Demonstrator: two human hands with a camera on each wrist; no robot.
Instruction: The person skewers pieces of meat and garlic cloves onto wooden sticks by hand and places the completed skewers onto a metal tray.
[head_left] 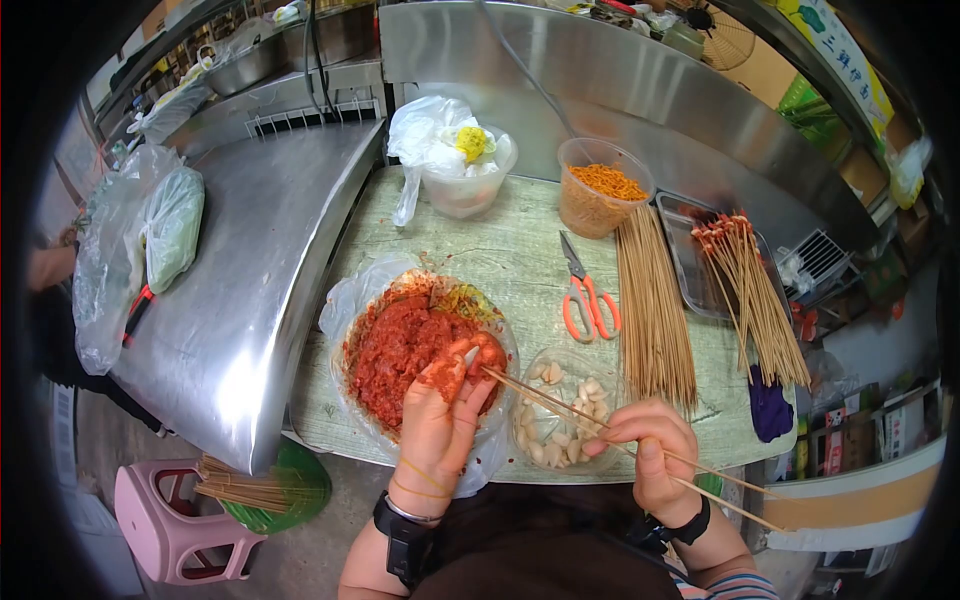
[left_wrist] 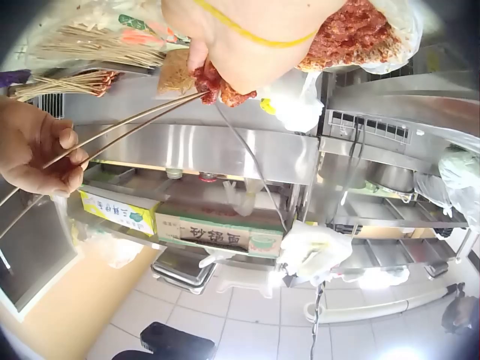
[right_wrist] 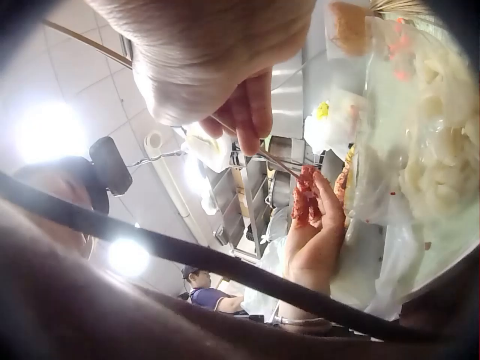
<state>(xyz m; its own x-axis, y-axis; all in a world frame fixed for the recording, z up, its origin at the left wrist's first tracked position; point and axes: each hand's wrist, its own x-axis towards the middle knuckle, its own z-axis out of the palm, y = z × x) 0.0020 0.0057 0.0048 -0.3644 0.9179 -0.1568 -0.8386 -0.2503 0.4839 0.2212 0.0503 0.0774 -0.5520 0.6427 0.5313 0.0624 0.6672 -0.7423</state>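
Over a bowl of red minced or chopped meat (head_left: 400,345), the left hand (head_left: 440,415) pinches red meat (head_left: 484,356) in sauce-smeared fingers, along with a small pale piece. Two thin wooden skewers (head_left: 545,396) run from that meat to the right hand (head_left: 655,450), whose thumb and fingers grip them partway along. In the left wrist view the skewer tips meet the meat (left_wrist: 210,86), and the right hand (left_wrist: 37,150) holds the shafts apart. A clear tray of pale garlic-like cloves (head_left: 550,455) lies beneath the skewers.
Behind the tray lie orange-handled scissors (head_left: 590,305). Bare skewers (head_left: 655,310) and a tray (head_left: 690,285) with loaded skewers (head_left: 750,290) are on the right. A tub of orange shreds (head_left: 604,190) and a bagged white container (head_left: 465,185) stand at the back.
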